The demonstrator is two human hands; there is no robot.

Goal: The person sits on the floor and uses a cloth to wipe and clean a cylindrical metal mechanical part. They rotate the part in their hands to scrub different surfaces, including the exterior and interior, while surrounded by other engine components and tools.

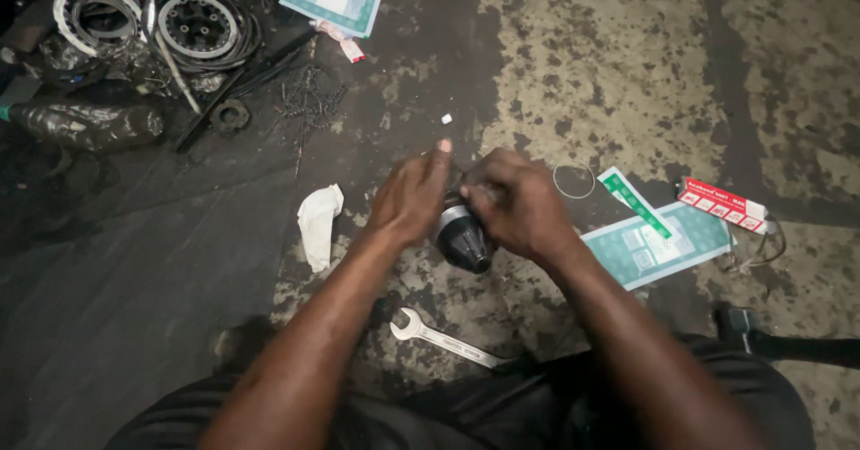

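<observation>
Head view: your left hand [410, 197] and right hand [518, 204] both close around the dark cylindrical part [463, 240], holding it above the stained floor [627, 56] so it stays steady. The open-ended spanner [445, 335] lies near, just below your forearms.

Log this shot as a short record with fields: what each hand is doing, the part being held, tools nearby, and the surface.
left hand: grips the upper end of the black cylindrical part
right hand: wraps the part from the other side
part: dark, with a metal band, tilted, held above the floor
nearest tool: open-end wrench lying on the floor
other items: white rag, teal packaging card, clutch rings
surface: stained concrete floor
</observation>
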